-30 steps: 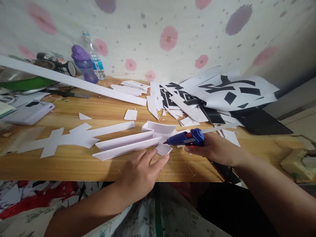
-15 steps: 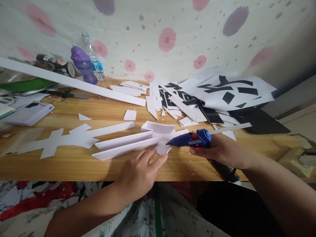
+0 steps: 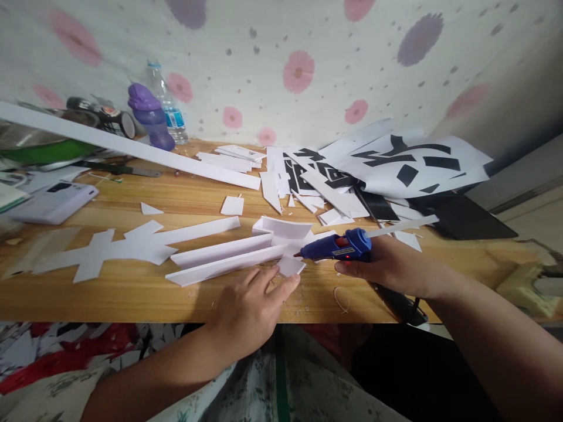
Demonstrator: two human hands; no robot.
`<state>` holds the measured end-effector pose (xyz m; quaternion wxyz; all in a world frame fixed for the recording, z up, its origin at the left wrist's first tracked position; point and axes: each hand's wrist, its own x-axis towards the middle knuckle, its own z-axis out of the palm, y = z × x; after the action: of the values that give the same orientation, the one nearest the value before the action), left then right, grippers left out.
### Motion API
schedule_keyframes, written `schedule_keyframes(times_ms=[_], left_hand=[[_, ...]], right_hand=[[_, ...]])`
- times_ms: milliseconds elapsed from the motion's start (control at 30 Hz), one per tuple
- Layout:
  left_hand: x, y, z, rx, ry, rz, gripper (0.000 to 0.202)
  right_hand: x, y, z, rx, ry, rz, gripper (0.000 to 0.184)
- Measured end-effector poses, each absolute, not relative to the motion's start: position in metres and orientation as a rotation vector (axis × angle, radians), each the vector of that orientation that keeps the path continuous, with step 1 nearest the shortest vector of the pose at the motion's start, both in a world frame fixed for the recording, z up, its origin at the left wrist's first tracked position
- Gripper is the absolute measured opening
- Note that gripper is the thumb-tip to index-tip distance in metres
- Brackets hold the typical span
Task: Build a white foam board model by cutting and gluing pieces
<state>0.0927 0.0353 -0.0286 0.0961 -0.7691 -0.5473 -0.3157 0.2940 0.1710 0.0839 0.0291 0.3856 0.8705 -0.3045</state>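
The right hand [image 3: 391,266] has its grip wrapped round the handle of a blue hot glue gun [image 3: 336,248], fingers closed on it with one at the trigger, the nozzle pointing left and resting at or just above the joint of a white foam-board assembly [image 3: 246,249]; a pale glue stick [image 3: 402,227] juts out of the gun's back end. The left hand [image 3: 248,308] lies flat and spread, clamped on nothing, its fingertips [image 3: 294,281] pressing a small white tab [image 3: 291,265] down onto the desk [image 3: 132,287] right at the nozzle. The assembly sits near the front edge of the desk, long strips running leftward from a folded box-like part. I'd judge that foam board light and fairly stiff but easy to dent or snap at a thin strip, so it wants holding flat with open fingers close to the seam, not pinched at the ends; the gun looks light too, best held by its handle, well clear of the hot tip. Farther left lies a flat white aircraft-shaped cut-out [image 3: 109,249], behind it offcuts and black-and-white printed sheets [image 3: 409,161], and against the flowered wall a purple bottle [image 3: 152,114] beside a clear water bottle [image 3: 169,108].
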Motion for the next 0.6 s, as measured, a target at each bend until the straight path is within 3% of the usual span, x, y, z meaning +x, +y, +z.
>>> schedule_keyframes(times_ms=[600], left_hand=[[0.0919,0.0358,-0.0274,-2.271,-1.632,-0.967,0.044]], right_hand=[[0.2963,0.1685,0.0930,1.201,2.654,-0.903,0.045]])
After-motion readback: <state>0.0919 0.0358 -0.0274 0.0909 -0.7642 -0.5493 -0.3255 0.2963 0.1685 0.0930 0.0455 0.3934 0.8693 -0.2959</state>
